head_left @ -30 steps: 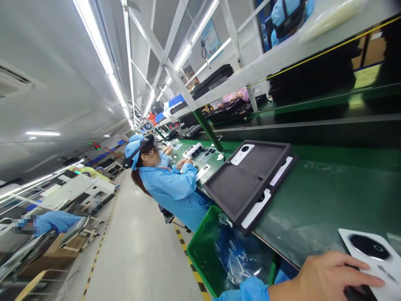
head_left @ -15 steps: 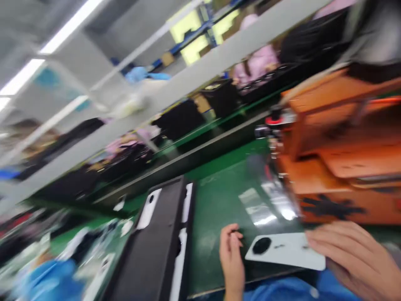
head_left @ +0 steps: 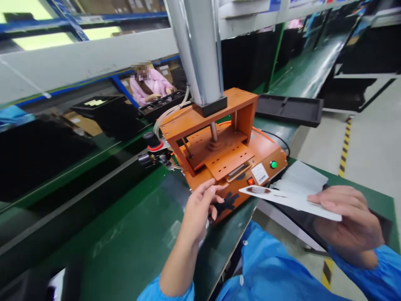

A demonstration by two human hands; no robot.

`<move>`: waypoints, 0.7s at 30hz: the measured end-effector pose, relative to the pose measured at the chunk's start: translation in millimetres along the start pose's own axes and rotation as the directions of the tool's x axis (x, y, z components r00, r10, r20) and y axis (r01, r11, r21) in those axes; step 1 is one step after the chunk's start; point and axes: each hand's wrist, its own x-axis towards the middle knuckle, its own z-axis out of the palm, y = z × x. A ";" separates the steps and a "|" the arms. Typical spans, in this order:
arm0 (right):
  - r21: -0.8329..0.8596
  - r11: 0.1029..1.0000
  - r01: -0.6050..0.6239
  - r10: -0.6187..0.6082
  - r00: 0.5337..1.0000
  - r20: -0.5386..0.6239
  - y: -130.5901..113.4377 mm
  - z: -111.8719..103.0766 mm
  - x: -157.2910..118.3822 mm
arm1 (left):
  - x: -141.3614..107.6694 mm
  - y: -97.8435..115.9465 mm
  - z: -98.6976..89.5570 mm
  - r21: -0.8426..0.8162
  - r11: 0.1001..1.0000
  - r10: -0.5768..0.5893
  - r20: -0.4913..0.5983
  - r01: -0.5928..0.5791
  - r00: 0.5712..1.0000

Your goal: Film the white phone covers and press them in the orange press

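Note:
A thin white panel (head_left: 291, 201) with a dark round area at its left end is held nearly level by my right hand (head_left: 351, 213), fingers on top and thumb hidden below. My left hand (head_left: 202, 205) is at the front left of an orange press machine (head_left: 232, 167), its fingers slightly curled and apart, with nothing seen in it. The press has a silver cylinder (head_left: 200, 50) on top, a lit green button (head_left: 273, 164) and a red switch (head_left: 250, 181). Whether my left fingertips touch the machine cannot be made out.
A dark tray (head_left: 288, 109) lies behind the press. White sheets (head_left: 300, 179) rest on the green table (head_left: 125, 234) to its right. A black regulator (head_left: 152, 140) sticks out at the machine's left. Across the line sits a person in pink (head_left: 150, 85).
The view has swung right, bringing the whole press to the middle. The white panel is still in my right hand, now seen more edge-on. My left hand is now beside the press.

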 end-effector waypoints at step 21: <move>-0.169 0.941 0.292 -0.290 0.956 0.038 7.1 3.4 10.8 | 36.2 11.6 52.8 -0.090 0.995 -0.034 0.011 0.035 0.999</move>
